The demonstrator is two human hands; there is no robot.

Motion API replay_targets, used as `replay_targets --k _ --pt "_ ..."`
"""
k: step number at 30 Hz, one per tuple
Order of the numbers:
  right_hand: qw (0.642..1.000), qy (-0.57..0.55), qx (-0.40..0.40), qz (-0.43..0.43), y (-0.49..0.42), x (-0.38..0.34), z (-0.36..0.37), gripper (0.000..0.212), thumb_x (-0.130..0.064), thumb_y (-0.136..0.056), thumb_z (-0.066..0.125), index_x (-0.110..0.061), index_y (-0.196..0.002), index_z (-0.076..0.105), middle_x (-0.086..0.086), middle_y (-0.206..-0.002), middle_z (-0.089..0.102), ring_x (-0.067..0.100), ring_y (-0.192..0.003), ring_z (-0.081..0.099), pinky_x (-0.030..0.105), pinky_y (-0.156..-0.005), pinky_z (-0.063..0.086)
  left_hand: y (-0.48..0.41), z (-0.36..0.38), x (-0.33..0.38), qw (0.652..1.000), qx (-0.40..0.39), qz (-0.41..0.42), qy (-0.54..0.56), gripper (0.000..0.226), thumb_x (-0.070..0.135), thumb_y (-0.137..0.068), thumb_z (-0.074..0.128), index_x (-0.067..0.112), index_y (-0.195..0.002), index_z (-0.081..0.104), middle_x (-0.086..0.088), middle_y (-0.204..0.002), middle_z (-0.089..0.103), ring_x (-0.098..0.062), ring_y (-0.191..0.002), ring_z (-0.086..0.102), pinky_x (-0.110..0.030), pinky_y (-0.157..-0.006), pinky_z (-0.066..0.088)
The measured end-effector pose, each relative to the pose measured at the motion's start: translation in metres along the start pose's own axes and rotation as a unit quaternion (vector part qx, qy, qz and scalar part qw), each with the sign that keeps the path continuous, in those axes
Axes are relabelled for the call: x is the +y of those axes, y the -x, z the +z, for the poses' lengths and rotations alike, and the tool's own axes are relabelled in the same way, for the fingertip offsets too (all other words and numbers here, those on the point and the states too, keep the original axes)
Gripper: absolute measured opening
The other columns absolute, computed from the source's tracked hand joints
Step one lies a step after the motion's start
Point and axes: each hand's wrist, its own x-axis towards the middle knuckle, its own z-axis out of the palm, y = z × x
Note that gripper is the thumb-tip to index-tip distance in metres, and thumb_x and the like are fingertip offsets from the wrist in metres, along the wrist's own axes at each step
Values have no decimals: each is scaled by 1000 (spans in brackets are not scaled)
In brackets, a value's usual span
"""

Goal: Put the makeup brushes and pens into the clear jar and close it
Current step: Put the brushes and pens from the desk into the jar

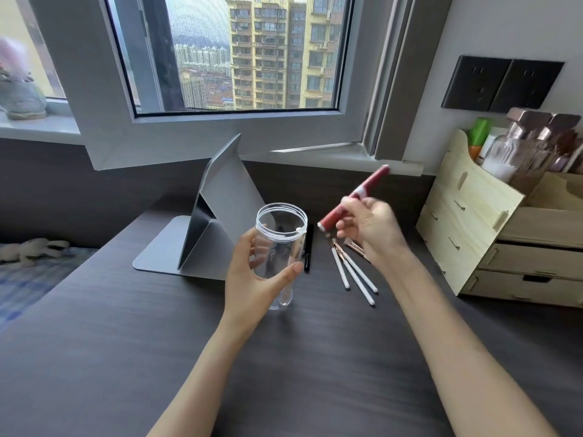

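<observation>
My left hand (252, 272) grips the clear jar (280, 244), which is lidless, empty and tilted slightly toward me above the dark desk (157, 342). My right hand (372, 228) holds a red pen-like tube (353, 200) slanted up to the right, its lower end just right of the jar's mouth. Three white-handled makeup brushes (353, 275) lie on the desk under my right hand. A black pen (308, 247) lies just behind the jar. No lid is in view.
A grey folding mirror stand (214, 222) sits behind the jar on the left. A wooden drawer organizer (504, 234) with bottles fills the right side. The window frame (220, 134) runs along the back. A bed lies beyond the desk's left edge.
</observation>
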Motion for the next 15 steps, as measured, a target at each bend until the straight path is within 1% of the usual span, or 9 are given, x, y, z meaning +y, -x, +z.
replay_targets --k 2,3,5,6,8,10,12,14,15 --pt "992 -55 -45 -100 25 -23 6 15 -3 -90 54 -10 -79 48 5 -66 65 11 -50 65 21 -47 54 1 1 0 1000 -6 8 -9 58 36 -57 82 50 -103 50 40 -93 55 13 -94 53 -1 -82 38" --pt "988 -23 -67 -140 37 -32 10 13 -4 -89 56 -10 -81 50 4 -70 69 12 -57 68 23 -52 56 1 2 0 1000 -10 15 -14 60 34 -57 82 50 -104 50 39 -94 55 13 -94 53 -1 -82 37" --pt "968 141 -86 -189 51 -39 17 8 -13 -86 64 -8 -83 58 -1 -77 71 11 -70 70 25 -61 57 3 3 -1 999 -14 29 -22 63 33 -56 84 47 -108 50 32 -98 57 13 -95 53 -5 -85 39" --pt "945 240 -86 -205 54 -39 19 13 -21 -84 66 -8 -83 63 -5 -76 69 11 -71 68 27 -64 56 4 3 0 999 -16 34 -22 65 36 -55 85 45 -110 51 26 -102 58 12 -97 53 -9 -88 42" --pt "875 404 -103 -246 56 -34 21 24 -35 -84 65 -12 -77 68 -9 -69 61 13 -71 59 30 -67 48 5 2 1 999 -19 43 -21 69 45 -54 81 39 -117 52 16 -108 58 6 -101 55 -15 -90 44" --pt "823 481 -137 -270 56 -29 23 29 -39 -86 60 -15 -70 66 -9 -71 54 13 -74 48 25 -70 39 4 1 2 997 -21 63 -34 72 48 -56 79 32 -121 53 10 -111 60 -1 -105 56 -12 -90 43" --pt "828 470 -170 -255 55 -27 23 30 -38 -88 59 -14 -73 69 -5 -77 55 15 -80 48 26 -74 39 4 -1 3 997 -17 62 -41 71 48 -55 79 32 -120 53 15 -110 60 0 -104 56 -16 -91 44" --pt "877 385 -204 -201 55 -32 23 28 -35 -89 57 -14 -82 74 1 -85 60 17 -84 55 29 -75 44 4 -3 3 998 -11 48 -41 66 49 -53 80 44 -113 52 26 -105 59 7 -99 55 -17 -88 45" --pt "914 307 -212 -158 52 -34 23 29 -34 -91 54 -13 -84 73 2 -85 63 13 -80 58 26 -71 46 4 -3 3 998 -7 43 -40 64 48 -52 81 49 -109 51 32 -102 58 10 -97 54 -13 -87 43"
